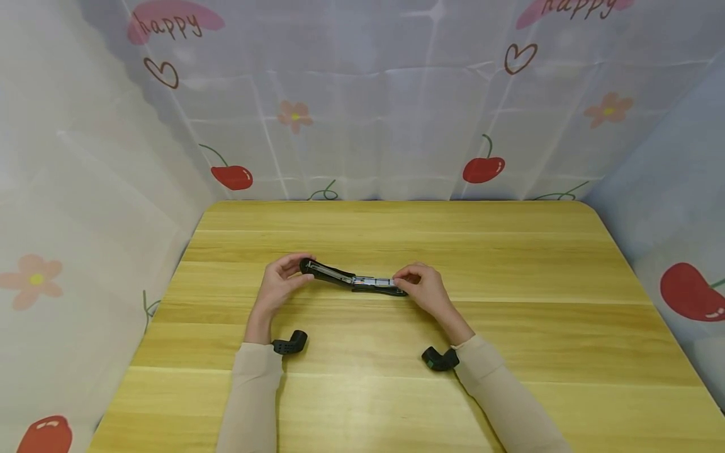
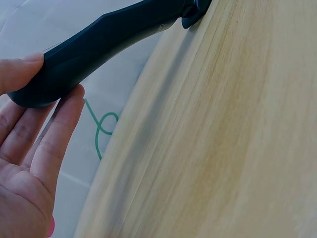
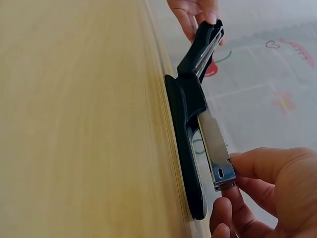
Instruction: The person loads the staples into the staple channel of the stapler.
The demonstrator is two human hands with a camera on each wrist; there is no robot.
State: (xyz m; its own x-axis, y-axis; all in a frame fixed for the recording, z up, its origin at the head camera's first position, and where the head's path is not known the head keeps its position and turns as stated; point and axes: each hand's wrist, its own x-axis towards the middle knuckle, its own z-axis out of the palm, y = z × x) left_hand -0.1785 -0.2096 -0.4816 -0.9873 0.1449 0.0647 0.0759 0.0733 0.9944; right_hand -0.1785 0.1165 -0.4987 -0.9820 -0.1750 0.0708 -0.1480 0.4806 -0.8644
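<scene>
A black stapler (image 1: 334, 275) lies opened out wide above the wooden table, its metal inside showing. My left hand (image 1: 279, 283) pinches the far end of its raised upper arm between thumb and fingers; the left wrist view shows this black arm (image 2: 109, 47) from its outer side. At the other end, my right hand (image 1: 426, 288) has thumb and fingers on the tip of the silver staple magazine (image 3: 214, 144). The black base (image 3: 185, 158) rests on the table below the magazine, with a gap between them near the front. Whether staples are inside cannot be seen.
The wooden table (image 1: 362, 390) reaches to a printed curtain (image 1: 362, 138) at the back, with more cloth on both sides. A small black camera is worn on each wrist, the left one (image 1: 291, 343) and the right one (image 1: 440, 359).
</scene>
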